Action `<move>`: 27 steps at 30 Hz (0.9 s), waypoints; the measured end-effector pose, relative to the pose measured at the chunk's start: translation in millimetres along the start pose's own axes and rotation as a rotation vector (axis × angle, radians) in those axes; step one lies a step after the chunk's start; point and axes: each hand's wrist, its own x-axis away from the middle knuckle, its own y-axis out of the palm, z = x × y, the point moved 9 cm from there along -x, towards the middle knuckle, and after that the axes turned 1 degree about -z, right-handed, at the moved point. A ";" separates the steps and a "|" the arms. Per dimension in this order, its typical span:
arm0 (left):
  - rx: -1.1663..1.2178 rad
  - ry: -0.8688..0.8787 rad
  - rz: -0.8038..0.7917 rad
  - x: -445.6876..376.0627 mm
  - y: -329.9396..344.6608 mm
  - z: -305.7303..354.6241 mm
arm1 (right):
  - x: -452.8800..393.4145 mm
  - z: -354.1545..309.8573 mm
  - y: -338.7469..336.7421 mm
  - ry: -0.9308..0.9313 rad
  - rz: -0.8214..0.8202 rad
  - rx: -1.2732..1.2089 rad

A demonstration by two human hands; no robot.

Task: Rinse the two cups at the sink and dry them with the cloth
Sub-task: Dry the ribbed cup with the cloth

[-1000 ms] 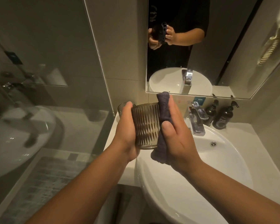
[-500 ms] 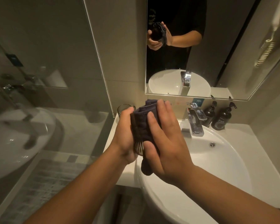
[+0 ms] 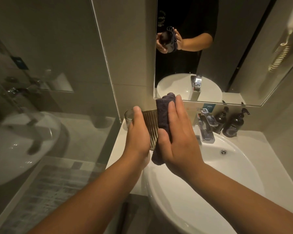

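- I see the left hand point(image 3: 139, 132) wrapped around a ribbed, brownish transparent cup point(image 3: 150, 125), fingers curled around its far side and the thumb up along the near wall; the grip is closed on it.
- The cup is held up in the air, above the left edge of the white counter point(image 3: 116, 149) and just left of the round white ceramic sink point(image 3: 210, 183).
- The right hand point(image 3: 178, 141) is flat, fingers straight and pressed together, pushing a folded dark grey-purple cloth point(image 3: 162, 115) against the right side of the cup.
- The cloth is trapped between the palm and the ribbed wall; its top sticks up past the fingertips and its lower end hangs out under the heel of the hand.
- Behind the left hand's fingers, a second clear glass cup point(image 3: 128, 115) stands upright on the back corner of the counter, mostly hidden; only its left rim and wall show.
- A chrome square tap point(image 3: 205, 127) stands behind the sink bowl, to the right of the hands.
- Two dark pump bottles point(image 3: 233, 124) stand side by side to the right of the tap, against the wall.
- In the wall mirror point(image 3: 227, 48) I can see both hands closed around the cup and cloth.
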 end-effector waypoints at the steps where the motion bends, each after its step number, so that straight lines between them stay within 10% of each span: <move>1: 0.011 -0.012 -0.086 1.8 7.1 -2.3 | -1.1 -4.9 -0.4 -0.023 -0.001 0.044; 7: 0.201 -0.110 -0.339 1.9 19.3 -18.0 | 12.4 -24.6 0.3 -0.220 0.021 0.090; 13: 0.254 -0.214 -0.379 7.2 17.1 -16.6 | 7.7 20.8 1.0 0.152 -0.046 -0.571; 19: -0.033 -0.005 0.020 -0.5 -5.2 -0.6 | 3.2 10.8 -2.0 0.036 -0.053 -0.137; 27: 0.151 -0.060 -0.351 4.4 21.2 -9.7 | 6.2 -19.9 -0.6 -0.153 -0.051 0.077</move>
